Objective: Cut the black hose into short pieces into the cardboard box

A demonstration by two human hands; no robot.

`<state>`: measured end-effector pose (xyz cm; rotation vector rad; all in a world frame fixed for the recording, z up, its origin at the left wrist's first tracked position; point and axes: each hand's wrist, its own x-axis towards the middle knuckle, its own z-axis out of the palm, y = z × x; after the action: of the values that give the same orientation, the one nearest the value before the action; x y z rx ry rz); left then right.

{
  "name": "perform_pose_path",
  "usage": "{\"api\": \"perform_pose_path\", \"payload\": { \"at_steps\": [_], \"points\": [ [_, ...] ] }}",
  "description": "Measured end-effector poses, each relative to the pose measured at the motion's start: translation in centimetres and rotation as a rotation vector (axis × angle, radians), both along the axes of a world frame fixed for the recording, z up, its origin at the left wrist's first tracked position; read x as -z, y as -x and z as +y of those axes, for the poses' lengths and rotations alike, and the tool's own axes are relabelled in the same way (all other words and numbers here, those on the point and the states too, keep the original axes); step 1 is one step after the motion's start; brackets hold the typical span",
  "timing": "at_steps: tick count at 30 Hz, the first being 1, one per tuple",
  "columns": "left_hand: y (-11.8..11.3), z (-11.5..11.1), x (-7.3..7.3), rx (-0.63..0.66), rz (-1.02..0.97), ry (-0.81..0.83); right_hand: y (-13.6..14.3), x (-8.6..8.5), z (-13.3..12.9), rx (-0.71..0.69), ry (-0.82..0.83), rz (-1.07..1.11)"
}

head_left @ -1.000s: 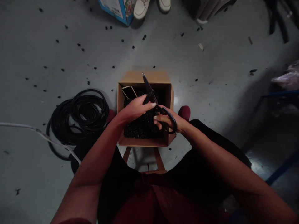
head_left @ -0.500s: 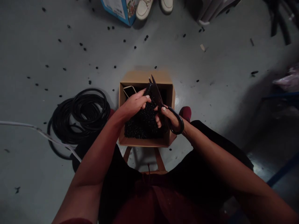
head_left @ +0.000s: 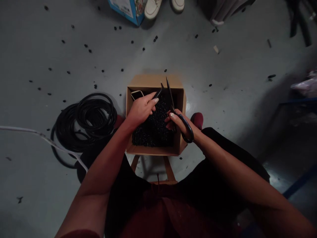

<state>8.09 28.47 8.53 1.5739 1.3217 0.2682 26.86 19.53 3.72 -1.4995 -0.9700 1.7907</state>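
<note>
As seen looking down in the head view, pinching a short, dark, ridged strip (head_left: 158,94) with left hand (head_left: 141,109), thumb and fingers closed narrow on it. Gripping dark scissors (head_left: 170,99), long tapered blade and rounded black handle, in right hand (head_left: 176,119), fingers curled round the handle; cannot tell exact placement in the loops. Strip and blade both above an open, rectangular, brown cardboard box (head_left: 152,151), just beside each other, contact unclear. Inside box: loose, shiny heap of tiny black pieces (head_left: 145,136), plus flat, round-cornered, pale-edged phone (head_left: 137,95) near far left corner. Left of box, on smooth grey floor (head_left: 223,69): glossy black tubing (head_left: 63,127) in overlapping loops. Beyond box: scattered small black bits (head_left: 85,45), blue printed carton (head_left: 127,11).
</note>
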Motion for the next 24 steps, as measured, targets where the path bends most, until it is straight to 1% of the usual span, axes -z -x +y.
{"api": "perform_pose_path", "payload": {
  "at_steps": [4, 7, 10, 14, 18, 24],
  "points": [
    [-0.09, 0.09, 0.23, 0.005, 0.037, -0.064, -0.03, -0.18, -0.11, -0.088, -0.014, -0.100],
    [-0.20, 0.12, 0.55, 0.023, 0.060, -0.063, -0.02, -0.24, -0.24, -0.117, -0.037, -0.128],
    [-0.30, 0.07, 0.89, 0.057, 0.075, -0.049, -0.03, -0.32, -0.24, -0.130, -0.048, -0.111],
    [-0.12, 0.10, 0.99, 0.121, 0.067, -0.043, -0.19, -0.48, -0.10, -0.146, -0.044, -0.098],
    [0.37, 0.30, 0.84, 0.205, 0.073, -0.045, -0.46, -0.67, -0.03, -0.196, -0.042, -0.172],
    [0.66, 0.44, 0.93, 0.323, 0.143, -0.066, -0.53, -0.89, 0.11, -0.295, -0.051, -0.292]
  ]
}}
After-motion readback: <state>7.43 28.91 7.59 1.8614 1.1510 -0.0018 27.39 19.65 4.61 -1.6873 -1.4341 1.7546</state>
